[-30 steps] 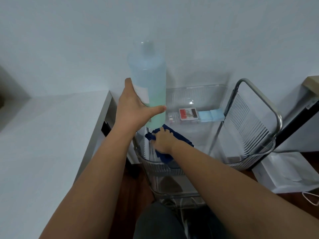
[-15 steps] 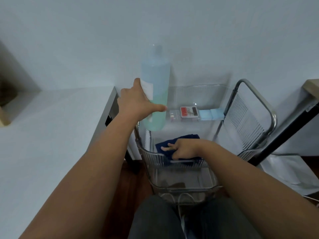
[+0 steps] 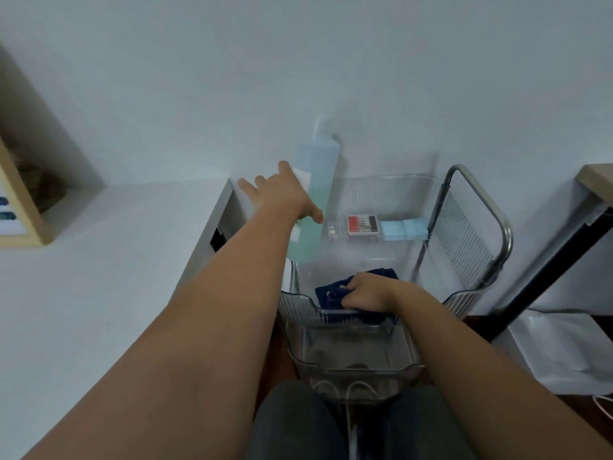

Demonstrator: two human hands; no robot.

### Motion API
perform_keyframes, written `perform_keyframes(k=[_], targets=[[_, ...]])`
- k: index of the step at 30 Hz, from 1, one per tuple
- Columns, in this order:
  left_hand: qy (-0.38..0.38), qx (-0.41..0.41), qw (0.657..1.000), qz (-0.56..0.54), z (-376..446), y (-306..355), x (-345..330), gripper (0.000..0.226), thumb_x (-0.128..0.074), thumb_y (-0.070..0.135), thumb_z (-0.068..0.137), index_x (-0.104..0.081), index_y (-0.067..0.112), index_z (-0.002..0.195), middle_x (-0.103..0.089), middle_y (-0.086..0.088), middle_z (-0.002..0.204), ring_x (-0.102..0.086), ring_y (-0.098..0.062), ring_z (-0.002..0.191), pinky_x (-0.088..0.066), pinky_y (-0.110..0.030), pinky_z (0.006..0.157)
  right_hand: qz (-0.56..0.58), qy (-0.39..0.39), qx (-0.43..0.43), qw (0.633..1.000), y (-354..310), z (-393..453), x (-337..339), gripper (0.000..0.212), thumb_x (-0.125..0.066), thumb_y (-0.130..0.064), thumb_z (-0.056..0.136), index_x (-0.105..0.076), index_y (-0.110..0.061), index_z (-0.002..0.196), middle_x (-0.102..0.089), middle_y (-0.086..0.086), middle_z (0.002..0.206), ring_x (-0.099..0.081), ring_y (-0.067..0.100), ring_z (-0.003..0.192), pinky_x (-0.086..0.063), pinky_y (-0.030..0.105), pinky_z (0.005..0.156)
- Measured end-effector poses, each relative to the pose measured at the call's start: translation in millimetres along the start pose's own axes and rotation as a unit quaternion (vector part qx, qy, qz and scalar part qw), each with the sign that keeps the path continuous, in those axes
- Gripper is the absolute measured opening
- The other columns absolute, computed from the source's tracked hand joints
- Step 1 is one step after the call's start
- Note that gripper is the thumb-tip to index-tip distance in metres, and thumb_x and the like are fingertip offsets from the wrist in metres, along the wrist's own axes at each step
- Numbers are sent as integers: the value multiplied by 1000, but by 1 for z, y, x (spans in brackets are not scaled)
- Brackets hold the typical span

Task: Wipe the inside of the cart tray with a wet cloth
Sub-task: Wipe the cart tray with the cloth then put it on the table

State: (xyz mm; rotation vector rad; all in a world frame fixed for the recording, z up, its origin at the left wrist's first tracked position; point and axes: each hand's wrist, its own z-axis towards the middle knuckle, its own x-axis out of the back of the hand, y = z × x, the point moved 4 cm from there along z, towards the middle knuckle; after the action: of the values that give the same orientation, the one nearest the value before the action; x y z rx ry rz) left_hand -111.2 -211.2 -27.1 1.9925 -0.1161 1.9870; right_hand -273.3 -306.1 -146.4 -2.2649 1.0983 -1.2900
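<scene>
Two hands: right hand grips cloth inside tray; left hand holds bottle.

Left hand grips a tilted blue-green liquid bottle; right hand presses a navy cloth inside the clear cart tray.
</scene>
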Motion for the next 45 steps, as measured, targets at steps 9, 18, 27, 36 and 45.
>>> perform_keyframes(k=[9,18,27,36,45], targets=[[130,-42,983,-124,-30,25,-27,97,-90,41,51,-32,17,124,-63,-9,107,-53,-32,113,-40,-39,85,-16,-19,-15,1000,2,-1,2,19,-54,-21,79,-47,-12,64,-46,4,64,-43,17,60,-33,30,58],[100,44,924,-368,-49,-1,-54,99,-91,15,59,-26,18,133,-58,-8,119,-61,-29,103,-46,-29,72,-87,87,-93,988,40,0,24,42,-35,-25,100,-46,-6,136,-50,18,135,-50,31,119,-39,32,96],[83,47,900,-425,-63,1,-34,89,-83,20,68,-33,4,140,-49,-15,133,-52,-30,119,-46,-39,99,-90,138,-130,978,45,31,30,54,-35,-30,99,-35,1,143,-41,20,146,-42,39,128,-36,49,107],[150,-82,877,-449,-85,-46,16,76,-56,21,84,-19,38,148,-58,14,125,-57,3,95,-42,-2,60,-140,64,-10,988,15,42,18,64,-46,-32,96,-22,-11,152,-37,12,152,-40,33,133,-34,36,103],[24,-39,927,-373,-39,-63,-19,46,-34,28,102,-35,22,149,-53,-5,140,-52,-19,117,-37,-30,94,-295,89,38,950,10,32,14,49,-46,-22,96,-42,-19,145,-45,6,147,-52,30,120,-43,37,98]])
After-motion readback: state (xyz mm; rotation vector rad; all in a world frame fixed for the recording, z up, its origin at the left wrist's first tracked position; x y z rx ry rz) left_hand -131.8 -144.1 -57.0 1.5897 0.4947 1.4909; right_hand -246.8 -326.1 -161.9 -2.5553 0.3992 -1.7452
